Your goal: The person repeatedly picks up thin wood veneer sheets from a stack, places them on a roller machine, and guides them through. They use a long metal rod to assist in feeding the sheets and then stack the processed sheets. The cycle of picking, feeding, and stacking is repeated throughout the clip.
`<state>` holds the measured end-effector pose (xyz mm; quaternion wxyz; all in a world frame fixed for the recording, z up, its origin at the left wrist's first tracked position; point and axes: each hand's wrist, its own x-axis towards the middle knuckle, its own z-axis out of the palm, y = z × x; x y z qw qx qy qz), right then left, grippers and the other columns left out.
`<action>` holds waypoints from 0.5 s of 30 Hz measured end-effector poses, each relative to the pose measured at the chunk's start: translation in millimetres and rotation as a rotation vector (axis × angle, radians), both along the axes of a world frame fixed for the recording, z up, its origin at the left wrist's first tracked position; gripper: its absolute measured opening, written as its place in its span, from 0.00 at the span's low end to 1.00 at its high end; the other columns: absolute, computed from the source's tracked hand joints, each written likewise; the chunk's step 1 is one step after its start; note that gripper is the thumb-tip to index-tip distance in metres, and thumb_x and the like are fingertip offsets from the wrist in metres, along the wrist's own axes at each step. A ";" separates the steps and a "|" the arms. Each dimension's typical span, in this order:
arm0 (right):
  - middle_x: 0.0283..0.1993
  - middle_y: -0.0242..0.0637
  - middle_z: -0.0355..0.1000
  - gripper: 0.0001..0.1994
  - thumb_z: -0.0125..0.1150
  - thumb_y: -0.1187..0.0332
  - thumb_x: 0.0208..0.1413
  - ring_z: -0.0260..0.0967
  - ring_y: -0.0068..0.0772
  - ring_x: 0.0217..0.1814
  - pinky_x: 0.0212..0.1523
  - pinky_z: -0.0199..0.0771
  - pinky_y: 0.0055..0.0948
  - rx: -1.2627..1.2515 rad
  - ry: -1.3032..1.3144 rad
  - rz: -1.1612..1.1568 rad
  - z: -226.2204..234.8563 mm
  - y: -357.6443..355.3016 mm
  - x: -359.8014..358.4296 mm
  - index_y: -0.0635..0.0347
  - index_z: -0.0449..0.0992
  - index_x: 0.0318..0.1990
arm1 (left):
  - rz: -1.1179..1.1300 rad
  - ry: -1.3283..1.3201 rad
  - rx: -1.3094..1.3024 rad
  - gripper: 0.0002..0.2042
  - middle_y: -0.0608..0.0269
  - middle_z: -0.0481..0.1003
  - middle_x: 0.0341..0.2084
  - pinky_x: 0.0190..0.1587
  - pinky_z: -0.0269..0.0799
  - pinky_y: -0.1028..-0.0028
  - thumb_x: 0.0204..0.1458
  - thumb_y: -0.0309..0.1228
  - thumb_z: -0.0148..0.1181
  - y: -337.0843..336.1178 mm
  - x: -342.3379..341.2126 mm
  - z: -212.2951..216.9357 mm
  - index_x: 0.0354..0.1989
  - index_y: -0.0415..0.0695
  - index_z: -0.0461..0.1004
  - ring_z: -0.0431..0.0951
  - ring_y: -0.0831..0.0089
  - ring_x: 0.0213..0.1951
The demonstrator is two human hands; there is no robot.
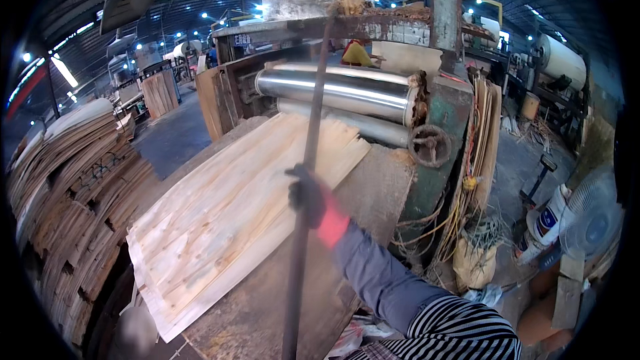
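My right hand (310, 197), in a dark glove with a red cuff, is closed around a long dark pole (291, 293). The pole runs from the machine's upper beam down past the lower edge of the view. Beneath and left of the hand, a stack of thin pale wood veneer sheets (227, 207) lies on a worn feed table (267, 320). Its far end reaches the machine's shiny metal rollers (333, 90). I cannot see my left hand for sure; a blurred grey shape (137, 330) near the stack's near corner cannot be made out.
A tall pile of veneer (80, 213) stands at the left. Right of the rollers are a handwheel (429, 145), a green machine frame (443, 113) and hanging cords (460, 213). A fan (590, 220) and white buckets (550, 217) stand at the right. A person in yellow (357, 53) shows behind the machine.
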<state>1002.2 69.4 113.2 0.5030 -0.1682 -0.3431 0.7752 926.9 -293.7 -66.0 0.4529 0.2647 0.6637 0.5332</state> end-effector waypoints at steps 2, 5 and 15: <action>0.15 0.30 0.59 0.14 0.52 0.58 0.52 0.57 0.22 0.13 0.13 0.59 0.21 -0.085 0.011 0.033 -5.5 -6.7 2.1 0.59 0.67 0.37 | 0.019 0.015 -0.004 0.11 0.76 0.59 0.12 0.19 0.53 0.82 0.45 0.30 0.57 33.0 14.6 3.9 0.37 0.42 0.71 0.56 0.87 0.15; 0.15 0.30 0.59 0.13 0.51 0.59 0.53 0.56 0.24 0.12 0.12 0.58 0.23 -0.096 0.067 0.060 8.8 5.5 13.4 0.59 0.66 0.39 | 0.016 0.021 -0.021 0.10 0.76 0.59 0.12 0.18 0.53 0.82 0.45 0.31 0.57 79.5 32.4 7.9 0.36 0.42 0.71 0.56 0.87 0.15; 0.15 0.27 0.58 0.14 0.49 0.59 0.53 0.57 0.20 0.11 0.11 0.57 0.18 -0.041 -0.246 -0.071 -19.5 36.5 32.6 0.59 0.68 0.42 | 0.091 0.013 -0.009 0.10 0.76 0.59 0.11 0.18 0.53 0.82 0.47 0.32 0.55 137.8 24.7 -20.8 0.36 0.42 0.72 0.56 0.87 0.15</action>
